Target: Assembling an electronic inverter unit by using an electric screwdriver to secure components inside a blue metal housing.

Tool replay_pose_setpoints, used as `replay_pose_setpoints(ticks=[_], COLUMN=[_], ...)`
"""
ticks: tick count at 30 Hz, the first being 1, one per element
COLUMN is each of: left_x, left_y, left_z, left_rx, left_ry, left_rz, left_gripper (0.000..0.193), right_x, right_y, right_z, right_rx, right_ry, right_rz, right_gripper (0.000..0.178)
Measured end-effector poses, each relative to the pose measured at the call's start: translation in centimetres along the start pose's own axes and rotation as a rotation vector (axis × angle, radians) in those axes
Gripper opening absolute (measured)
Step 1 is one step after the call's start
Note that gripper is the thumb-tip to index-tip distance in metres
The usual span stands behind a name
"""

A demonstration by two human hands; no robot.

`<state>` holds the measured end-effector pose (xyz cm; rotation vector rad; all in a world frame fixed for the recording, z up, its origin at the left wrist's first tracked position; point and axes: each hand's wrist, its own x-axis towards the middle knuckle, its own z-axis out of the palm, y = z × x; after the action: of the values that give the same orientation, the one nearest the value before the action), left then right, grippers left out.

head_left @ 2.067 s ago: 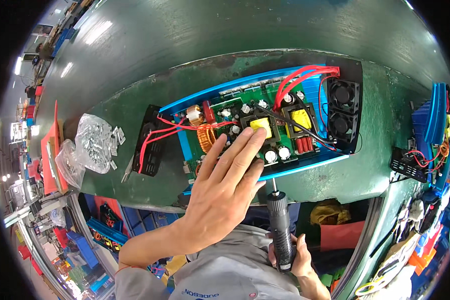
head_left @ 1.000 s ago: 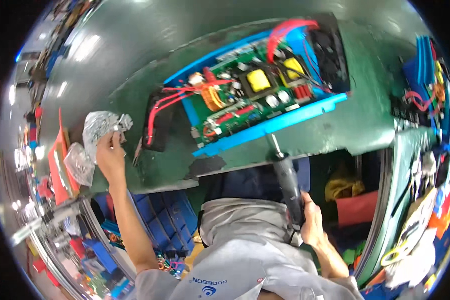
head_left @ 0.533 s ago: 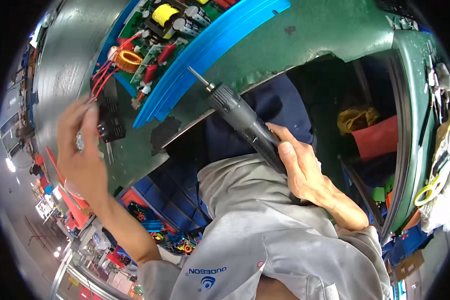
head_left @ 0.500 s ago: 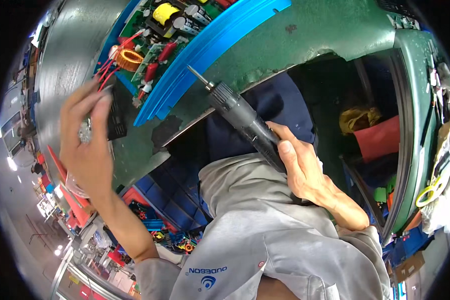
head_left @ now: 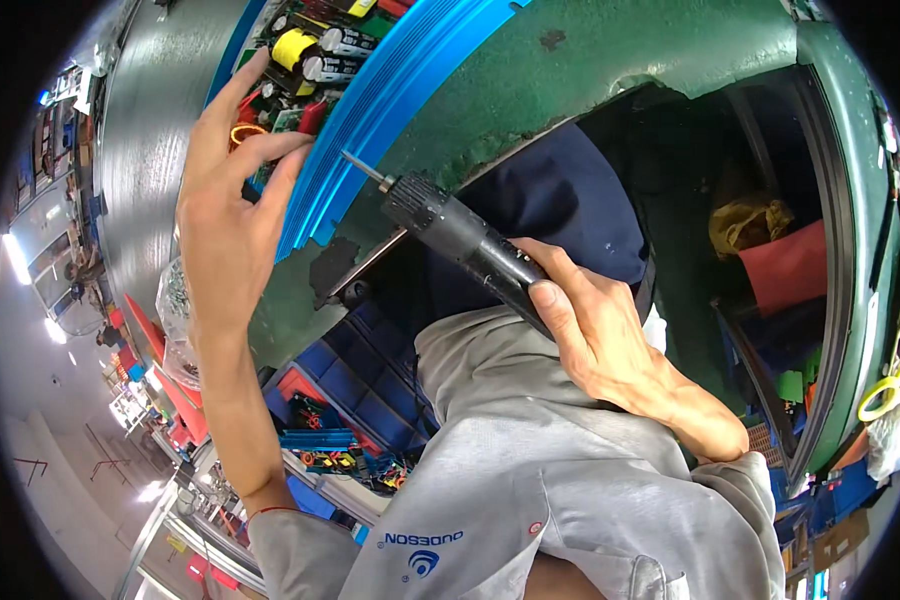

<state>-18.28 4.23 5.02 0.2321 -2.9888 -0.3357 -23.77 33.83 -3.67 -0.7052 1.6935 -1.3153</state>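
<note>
My right hand (head_left: 600,335) is wrapped round a black electric screwdriver (head_left: 460,237), its thin bit pointing up and left, close to the ribbed wall of a blue metal housing (head_left: 385,95). Inside that housing lies a circuit board with a yellow-wrapped coil (head_left: 292,48), grey-black capacitors (head_left: 332,68) and a red component (head_left: 313,118). Over the housing's near left end is my left hand (head_left: 228,215), fingers apart. Its index finger stretches toward the yellow coil, while the thumb and another finger come near the blue wall. The hand covers part of the board and most of an orange ring coil (head_left: 247,133).
The green bench top (head_left: 610,60) has a worn, ragged front edge. Beside my left forearm are a clear plastic bag (head_left: 178,330) and a red bin edge (head_left: 160,350). Lower left, a blue divided crate (head_left: 360,360) stands near more boards (head_left: 345,460). Yellow-green scissors handles (head_left: 885,390) hang at the right.
My left hand has moved right and up from the red wires onto the housing, and its fingers have spread. The screwdriver has shifted slightly left in view, still in my right hand.
</note>
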Motion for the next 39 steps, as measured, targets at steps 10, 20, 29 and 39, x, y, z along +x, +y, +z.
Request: replay_pose_setpoints(ticks=[10,20,29,39], left_x=[-0.5,-0.6,-0.5,-0.3], left_y=[0.2,-0.4,-0.4,0.1], left_z=[0.1,0.5,0.4,0.4], left_rx=[-0.076,-0.093,-0.115,-0.082], left_ry=[0.002,0.020,-0.006,-0.034], left_rz=[-0.099,-0.062,-0.061,-0.101], left_gripper=[0.011,0.011,0.010,0.013], right_x=[0.1,-1.0,-0.6,-0.4], right_y=[-0.3,0.8,0.4,0.3], right_z=[0.6,-0.3,0.2,-0.1], right_rx=[-0.041,0.076,0.100,0.220], right_ry=[0.027,-0.079,-0.049,-0.109], right_rz=[-0.029,0.112,0.074,0.185], right_gripper=[0.038,0.058,0.048,0.048])
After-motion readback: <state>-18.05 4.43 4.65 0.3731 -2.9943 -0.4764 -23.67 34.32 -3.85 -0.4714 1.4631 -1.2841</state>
